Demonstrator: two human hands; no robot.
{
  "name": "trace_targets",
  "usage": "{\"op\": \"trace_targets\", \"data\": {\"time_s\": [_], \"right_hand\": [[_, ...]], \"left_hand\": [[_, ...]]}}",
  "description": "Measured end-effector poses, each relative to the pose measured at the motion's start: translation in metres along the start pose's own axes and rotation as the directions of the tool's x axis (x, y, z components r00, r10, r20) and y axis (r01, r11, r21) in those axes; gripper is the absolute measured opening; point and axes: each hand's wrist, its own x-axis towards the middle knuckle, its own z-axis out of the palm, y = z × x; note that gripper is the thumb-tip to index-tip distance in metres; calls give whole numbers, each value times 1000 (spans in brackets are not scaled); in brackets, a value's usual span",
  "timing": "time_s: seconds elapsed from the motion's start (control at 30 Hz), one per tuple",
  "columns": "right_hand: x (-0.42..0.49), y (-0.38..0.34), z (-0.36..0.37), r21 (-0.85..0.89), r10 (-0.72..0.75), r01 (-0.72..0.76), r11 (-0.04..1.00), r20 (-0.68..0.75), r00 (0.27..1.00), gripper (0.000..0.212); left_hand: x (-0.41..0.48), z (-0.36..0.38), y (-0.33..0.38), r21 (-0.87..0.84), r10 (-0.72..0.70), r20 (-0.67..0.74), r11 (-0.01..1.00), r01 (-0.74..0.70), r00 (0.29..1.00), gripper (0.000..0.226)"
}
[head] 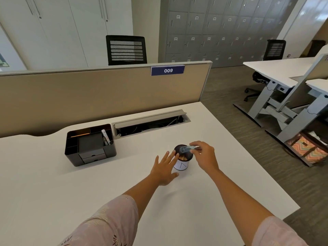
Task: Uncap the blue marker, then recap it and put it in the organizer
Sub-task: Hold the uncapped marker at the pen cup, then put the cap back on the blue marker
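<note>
A blue marker (187,149) lies nearly level above a round white cup with a dark rim (181,164) in the middle of the white desk. My right hand (204,156) pinches the marker by its right end, just over the cup's mouth. My left hand (166,166) is spread open with its fingertips against the cup's left side. The marker is blurred, and I cannot tell whether its cap is on. The black desk organizer (90,145) stands to the left, further back, with a pencil and a pen in its compartments.
An open cable tray (150,122) runs along the desk's back, in front of a beige partition (99,93) labelled 009. The desk's right edge (257,157) drops to carpet. Other desks, chairs and a patterned bag (308,148) stand to the right.
</note>
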Motion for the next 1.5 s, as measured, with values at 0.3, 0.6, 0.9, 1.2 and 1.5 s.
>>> {"op": "trace_targets", "data": {"time_s": [0.3, 0.6, 0.9, 1.2, 1.5], "right_hand": [[-81, -27, 66, 386, 87, -151, 910, 180, 980, 24], [-167, -14, 127, 403, 271, -421, 813, 378, 885, 18], [-193, -17, 136, 475, 347, -539, 696, 434, 831, 20], [-204, -33, 145, 525, 328, -552, 648, 461, 824, 18], [-218, -67, 154, 573, 269, -550, 608, 503, 822, 19]], "left_hand": [[-94, 45, -59, -248, -205, -5, 948, 197, 979, 56], [-185, 92, -64, -290, -356, 91, 884, 367, 930, 71], [-209, 92, -60, -517, -513, -21, 740, 430, 858, 24], [-227, 56, -60, -982, -725, 177, -172, 73, 666, 23], [-236, 34, -48, -982, -688, 187, -110, 154, 701, 26]]}}
